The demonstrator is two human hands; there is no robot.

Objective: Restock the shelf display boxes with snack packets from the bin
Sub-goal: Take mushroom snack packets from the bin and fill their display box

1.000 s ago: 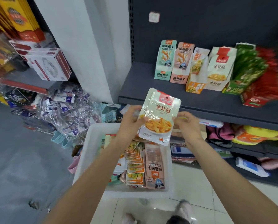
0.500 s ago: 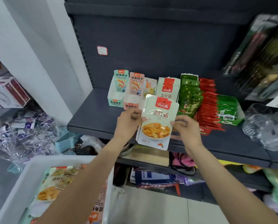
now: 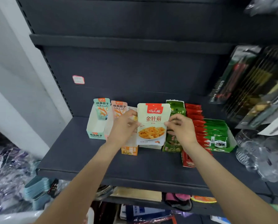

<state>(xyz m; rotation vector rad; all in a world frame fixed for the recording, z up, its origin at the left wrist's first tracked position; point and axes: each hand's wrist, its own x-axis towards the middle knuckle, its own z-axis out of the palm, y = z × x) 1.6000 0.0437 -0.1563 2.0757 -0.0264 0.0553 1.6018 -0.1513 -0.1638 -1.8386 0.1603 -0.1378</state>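
We hold enoki mushroom snack packet (image 3: 152,124) upright over shelf (image 3: 80,152), above its white display box (image 3: 150,147), between orange box (image 3: 129,150) and green box (image 3: 172,147). Left hand (image 3: 123,130) pinches packet's left edge, right hand (image 3: 181,129) pinches right edge; both closed on it. Packet looks light, flat, flexible, glossy film, so likely slippery. We judge side seams the stiffest hold. Next: lower bottom edge into box, squarely, or pouch may buckle.

My dark grey shelf (image 3: 80,159) fills the middle of the picture. A row of snack boxes (image 3: 95,126) stands across its middle.
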